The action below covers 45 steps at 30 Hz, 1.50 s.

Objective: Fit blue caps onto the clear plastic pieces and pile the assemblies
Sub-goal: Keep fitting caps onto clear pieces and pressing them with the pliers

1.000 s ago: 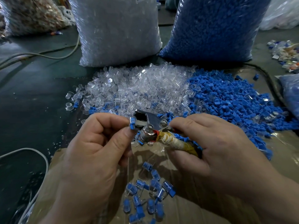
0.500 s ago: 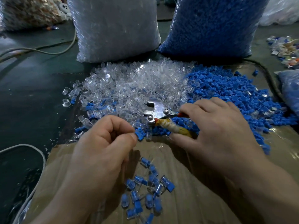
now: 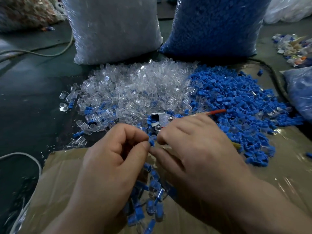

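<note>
I see left hand point(image 3: 109, 166) pinching blue cap point(image 3: 152, 142), axis too small to tell, right hand point(image 3: 199, 149) gripping pliers point(image 3: 160, 117)

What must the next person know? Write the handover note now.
Left hand: fingers pinch a small blue plastic cap.
Right hand: fingers curled, tips at that cap; it covers the handles of the metal hand tool, grip unclear.
Heaps of loose clear plastic pieces and loose blue caps lie beyond the hands.
Done: a small heap of capped assemblies on the brown cardboard.
Left: both big heaps.
</note>
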Tool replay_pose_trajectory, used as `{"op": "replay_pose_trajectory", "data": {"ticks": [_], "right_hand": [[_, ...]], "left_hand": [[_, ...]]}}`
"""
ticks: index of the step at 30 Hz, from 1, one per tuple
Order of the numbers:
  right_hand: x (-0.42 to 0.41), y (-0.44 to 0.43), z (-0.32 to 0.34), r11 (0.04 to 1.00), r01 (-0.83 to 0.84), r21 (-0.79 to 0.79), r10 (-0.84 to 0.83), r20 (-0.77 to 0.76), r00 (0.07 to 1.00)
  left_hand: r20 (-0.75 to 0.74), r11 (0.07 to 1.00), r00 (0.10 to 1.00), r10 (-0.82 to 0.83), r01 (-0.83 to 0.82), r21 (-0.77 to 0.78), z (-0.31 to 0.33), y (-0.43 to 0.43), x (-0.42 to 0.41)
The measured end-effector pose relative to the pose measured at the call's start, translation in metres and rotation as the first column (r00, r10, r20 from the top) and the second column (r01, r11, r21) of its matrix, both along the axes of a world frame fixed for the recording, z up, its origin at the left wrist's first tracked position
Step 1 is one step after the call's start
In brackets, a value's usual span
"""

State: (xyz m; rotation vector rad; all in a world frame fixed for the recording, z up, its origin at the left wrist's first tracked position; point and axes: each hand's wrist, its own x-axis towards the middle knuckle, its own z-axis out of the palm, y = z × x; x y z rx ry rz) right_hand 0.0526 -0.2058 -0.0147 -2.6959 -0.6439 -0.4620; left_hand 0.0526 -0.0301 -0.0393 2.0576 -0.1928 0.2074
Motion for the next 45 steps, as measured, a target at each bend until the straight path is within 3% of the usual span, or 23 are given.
{"op": "replay_pose_trajectory", "data": {"ticks": [5, 12, 15, 17, 18, 19, 21, 24, 27, 30, 37, 39, 42, 45], "right_hand": [[0.001, -0.003, -0.002, 0.996, -0.030, 0.086, 0.026, 0.046, 0.999], [-0.005, 0.007, 0.000, 0.979, -0.109, 0.172, 0.107, 0.021, 0.994], [-0.010, 0.010, 0.004, 0.944, -0.019, 0.330, 0.100, -0.228, 0.968], [-0.011, 0.011, 0.008, 0.774, 0.185, 0.606, 0.221, -0.531, 0.818], [-0.011, 0.009, 0.009, 0.692, 0.300, 0.657, 0.280, -0.626, 0.727], [-0.011, 0.008, 0.011, 0.677, 0.332, 0.657, 0.304, -0.660, 0.687], [-0.012, 0.005, 0.011, 0.786, 0.258, 0.562, 0.193, -0.619, 0.761], [-0.015, 0.003, 0.009, 0.975, 0.089, 0.204, -0.001, -0.394, 0.919], [-0.016, 0.009, 0.007, 0.999, 0.011, 0.052, 0.011, -0.396, 0.918], [-0.016, 0.013, 0.003, 0.997, -0.061, -0.050, 0.035, -0.412, 0.911], [-0.017, 0.009, 0.004, 0.990, -0.104, -0.095, 0.049, -0.459, 0.887], [-0.015, 0.006, 0.004, 0.991, -0.097, -0.097, 0.043, -0.453, 0.891], [-0.011, 0.003, 0.002, 0.999, -0.017, -0.049, -0.006, -0.443, 0.897], [-0.007, 0.008, -0.003, 0.999, 0.036, -0.020, -0.041, -0.360, 0.932]], "left_hand": [[0.048, 0.997, 0.997, -0.061, 0.063, -0.034, 0.008, -0.001, -0.005], [-0.073, 0.982, 0.984, -0.164, 0.156, -0.107, 0.004, 0.005, 0.002], [-0.056, 0.949, 0.963, -0.263, 0.248, -0.193, 0.005, 0.008, 0.001], [0.010, 0.934, 0.944, -0.330, 0.328, -0.143, 0.006, 0.009, 0.001], [0.048, 0.929, 0.933, -0.356, 0.359, -0.095, 0.008, 0.010, 0.000], [0.075, 0.927, 0.926, -0.369, 0.373, -0.049, 0.009, 0.010, 0.000], [0.078, 0.940, 0.937, -0.340, 0.340, 0.009, 0.011, 0.013, 0.000], [0.037, 0.951, 0.972, -0.231, 0.218, 0.220, 0.012, 0.021, 0.004], [-0.012, 0.874, 0.971, -0.238, 0.220, 0.434, 0.010, 0.023, 0.008], [-0.002, 0.821, 0.954, -0.300, 0.259, 0.509, 0.009, 0.021, 0.006], [-0.047, 0.768, 0.895, -0.443, 0.406, 0.496, 0.014, 0.019, 0.005], [0.001, 0.807, 0.940, -0.341, 0.292, 0.513, 0.012, 0.019, 0.005], [0.138, 0.856, 0.990, -0.037, -0.040, 0.515, 0.010, 0.022, 0.008], [0.075, 0.797, 0.990, 0.122, -0.143, 0.586, 0.007, 0.024, 0.012]]}}
